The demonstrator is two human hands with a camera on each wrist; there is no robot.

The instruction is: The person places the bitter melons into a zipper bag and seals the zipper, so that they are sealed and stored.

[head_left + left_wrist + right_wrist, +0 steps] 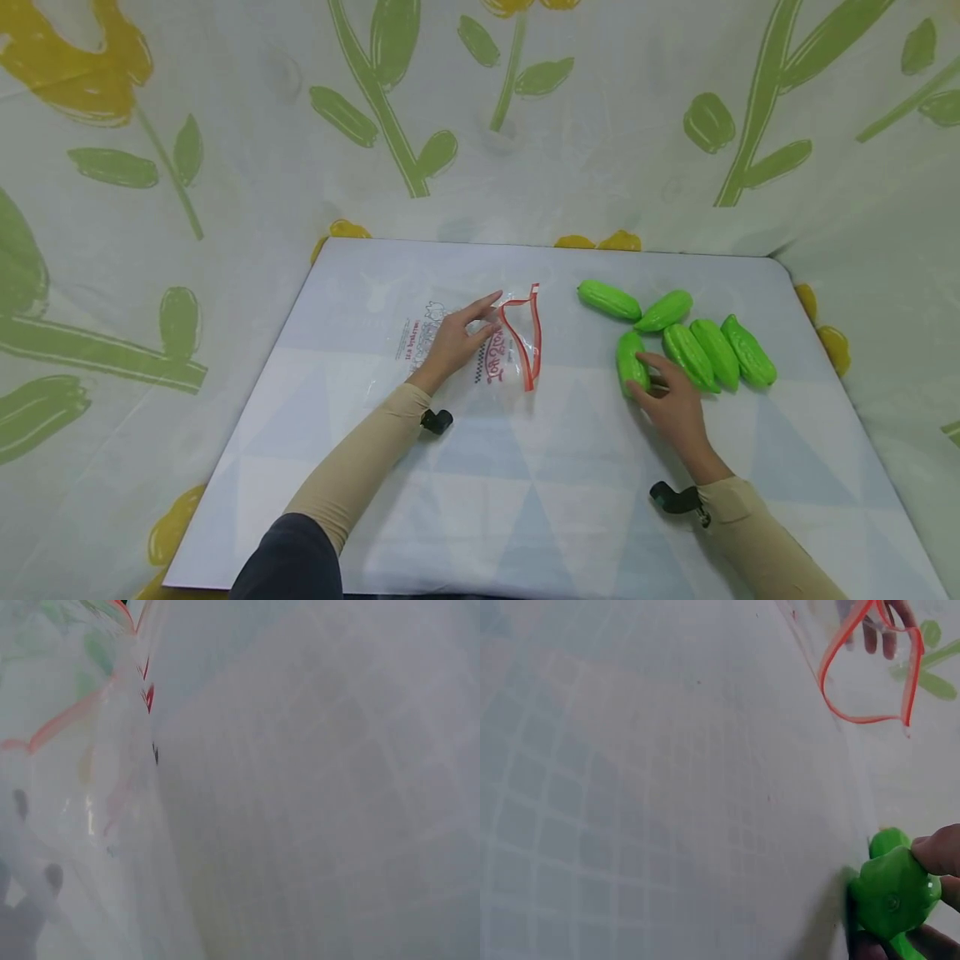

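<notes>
In the head view a clear plastic bag (491,358) with a red-edged mouth (536,333) and printed lettering lies left of centre, its mouth gaping to the right. My left hand (453,340) rests over the bag, thumb and forefinger spread beside the mouth. Through the film in the right wrist view, several left fingers (889,643) hang straight. My right hand (672,400) grips a bright green, ridged, elongated vegetable (628,360), thumb and fingers on opposite sides. Its lobed end (891,900) faces the right wrist camera.
More green vegetables lie beyond and right of my right hand, one (607,300) farthest left and another (748,352) farthest right. The pale, triangle-patterned table (450,533) stands against a flower-printed curtain (615,167). Dark wrist cameras stick out at both cuffs.
</notes>
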